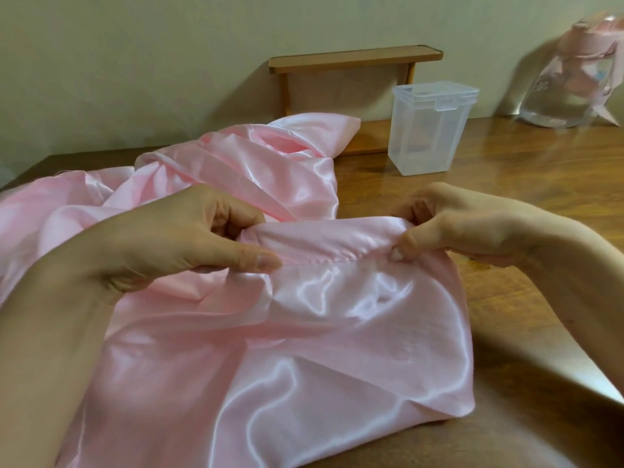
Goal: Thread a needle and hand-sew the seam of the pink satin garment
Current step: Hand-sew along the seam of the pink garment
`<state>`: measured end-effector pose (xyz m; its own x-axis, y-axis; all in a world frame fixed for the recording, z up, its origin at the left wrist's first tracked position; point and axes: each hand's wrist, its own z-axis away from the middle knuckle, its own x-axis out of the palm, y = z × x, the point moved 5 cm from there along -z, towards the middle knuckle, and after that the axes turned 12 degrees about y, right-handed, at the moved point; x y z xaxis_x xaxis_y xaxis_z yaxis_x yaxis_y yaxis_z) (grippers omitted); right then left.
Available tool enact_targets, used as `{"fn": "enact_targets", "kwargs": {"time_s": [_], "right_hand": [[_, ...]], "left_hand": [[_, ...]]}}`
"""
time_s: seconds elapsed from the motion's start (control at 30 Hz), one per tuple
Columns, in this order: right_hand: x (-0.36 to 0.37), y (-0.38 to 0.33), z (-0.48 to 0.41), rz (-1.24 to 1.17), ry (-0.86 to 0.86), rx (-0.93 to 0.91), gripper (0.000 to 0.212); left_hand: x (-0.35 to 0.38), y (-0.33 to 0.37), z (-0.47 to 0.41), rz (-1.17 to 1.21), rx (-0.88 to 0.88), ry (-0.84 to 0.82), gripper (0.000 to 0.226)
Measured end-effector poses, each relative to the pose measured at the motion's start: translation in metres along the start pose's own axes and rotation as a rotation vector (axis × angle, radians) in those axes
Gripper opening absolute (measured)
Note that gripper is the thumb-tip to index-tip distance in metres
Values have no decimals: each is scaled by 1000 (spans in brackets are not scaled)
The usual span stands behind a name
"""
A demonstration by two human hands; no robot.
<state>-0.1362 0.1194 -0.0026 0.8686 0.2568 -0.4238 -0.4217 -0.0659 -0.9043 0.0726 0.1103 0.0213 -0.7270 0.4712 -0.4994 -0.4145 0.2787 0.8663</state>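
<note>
The pink satin garment (304,332) lies crumpled across the wooden table, spilling toward me. A stitched seam (334,261) runs straight between my two hands. My left hand (169,238) pinches the fabric at the seam's left end between thumb and curled fingers. My right hand (449,228) pinches the folded edge at the seam's right end. The stretch of cloth between them is held taut and lifted slightly. No needle or thread can be made out.
A clear plastic lidded container (432,126) stands behind the garment. A small wooden shelf (354,59) sits against the wall. A clear water bottle with pink lid and strap (567,79) stands at the far right. Bare wooden table (540,170) shows at the right.
</note>
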Motion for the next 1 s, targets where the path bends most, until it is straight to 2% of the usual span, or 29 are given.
{"fn": "enact_targets", "kwargs": {"time_s": [0.1,0.2,0.27,0.37,0.47,0.57,0.7,0.77,0.87,1.0], "right_hand": [[0,-3,0,33,52,-41,18],[-5,-5,1,-78,44,-61,14],[-8,-5,3,-172,-13,-44,17],[-13,-3,2,-229,-79,-36,20],[-13,-3,3,-202,-132,-51,20],[-13,-2,4,-237,-122,-52,11],[-16,2,1,-306,-109,-124,13],[-14,4,0,-391,-139,-176,25],[-6,-2,-1,-610,-149,-300,23],[8,-18,-2,-854,-186,-415,25]], "left_hand": [[-3,-5,-1,9,-15,21,12],[-11,-15,-4,-49,-16,41,56],[-17,-21,-6,-66,-39,63,72],[-19,-22,-5,-36,-43,62,62],[-21,-24,-6,-12,-44,97,63],[-17,-24,-7,9,-36,103,58],[-16,-21,-6,161,25,103,47],[-18,-19,-5,344,59,130,46],[-15,-15,-5,584,125,128,42],[-11,-20,-9,691,149,125,39]]}}
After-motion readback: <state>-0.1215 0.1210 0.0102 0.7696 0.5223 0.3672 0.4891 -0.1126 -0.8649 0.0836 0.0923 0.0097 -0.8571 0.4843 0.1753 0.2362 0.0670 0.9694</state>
